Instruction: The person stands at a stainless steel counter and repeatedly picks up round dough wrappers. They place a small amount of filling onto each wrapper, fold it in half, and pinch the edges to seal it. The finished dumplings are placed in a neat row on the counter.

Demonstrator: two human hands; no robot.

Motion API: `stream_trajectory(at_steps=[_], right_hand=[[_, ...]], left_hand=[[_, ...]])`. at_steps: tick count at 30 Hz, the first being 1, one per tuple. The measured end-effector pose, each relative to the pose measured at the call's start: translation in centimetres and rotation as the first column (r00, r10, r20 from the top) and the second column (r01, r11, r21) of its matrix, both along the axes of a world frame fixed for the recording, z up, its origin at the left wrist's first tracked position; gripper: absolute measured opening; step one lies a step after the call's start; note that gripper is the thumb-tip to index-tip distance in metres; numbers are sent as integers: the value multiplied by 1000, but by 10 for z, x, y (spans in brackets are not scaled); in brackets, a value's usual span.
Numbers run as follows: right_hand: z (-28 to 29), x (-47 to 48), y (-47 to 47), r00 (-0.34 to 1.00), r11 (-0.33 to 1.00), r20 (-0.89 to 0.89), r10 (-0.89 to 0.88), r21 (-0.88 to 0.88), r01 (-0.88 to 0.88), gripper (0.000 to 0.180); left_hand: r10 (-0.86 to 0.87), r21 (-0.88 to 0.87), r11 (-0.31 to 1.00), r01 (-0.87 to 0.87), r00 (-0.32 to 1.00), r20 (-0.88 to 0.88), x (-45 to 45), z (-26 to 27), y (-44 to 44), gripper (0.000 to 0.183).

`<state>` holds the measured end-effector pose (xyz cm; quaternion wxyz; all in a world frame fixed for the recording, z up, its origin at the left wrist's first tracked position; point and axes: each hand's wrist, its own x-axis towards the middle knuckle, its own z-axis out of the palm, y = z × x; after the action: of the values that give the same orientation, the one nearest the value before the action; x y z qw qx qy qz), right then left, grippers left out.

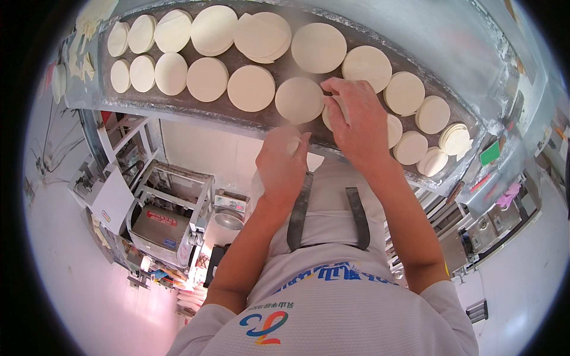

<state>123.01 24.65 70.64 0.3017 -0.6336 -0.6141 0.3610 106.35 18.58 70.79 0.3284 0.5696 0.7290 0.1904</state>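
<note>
Round, flat dough sheets lie in two rows of stacks on a dark floured board. My right hand [358, 118] is over a partly hidden dough stack [328, 116] in the near row, its thumb and fingers bent around the stack's top; whether it grips is unclear. My left hand [281, 162] is curled at the board's near edge, below another round stack [299, 100]. Something pale shows between its thumb and fingers, too blurred to name. Whitish haze, perhaps flour, hangs about this hand and the stack. In the far row, one stack [262, 36] has its top sheets askew.
The board [178, 107] lies on a metal worktop with dough scraps [87, 66] at its left end. A green card [490, 154] and a red stick-like item [480, 183] lie at the right. Below left stand a metal machine [162, 227] and a scale with a round pan [229, 220].
</note>
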Motion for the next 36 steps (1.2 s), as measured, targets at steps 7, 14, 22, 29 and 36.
stream_trajectory(at_steps=[7,14,22,29,36], right_hand=[[-4,-19,2,997,1000,79,23,17,-24,25],[12,-23,12,956,941,-253,-146,-333,55,26],[6,-34,14,801,895,-512,-311,-442,65,31],[4,31,40,938,989,345,7,135,-57,44],[-3,62,47,940,998,334,64,-3,-67,40]], left_hand=[[-74,114,992,62,992,98,-16,-12,13,34],[-54,57,997,47,992,111,-30,-11,17,29],[346,-329,912,-246,890,296,-36,-2,25,23],[491,-493,813,-309,820,295,-46,5,24,23],[370,-483,854,-194,879,301,-41,4,18,24]])
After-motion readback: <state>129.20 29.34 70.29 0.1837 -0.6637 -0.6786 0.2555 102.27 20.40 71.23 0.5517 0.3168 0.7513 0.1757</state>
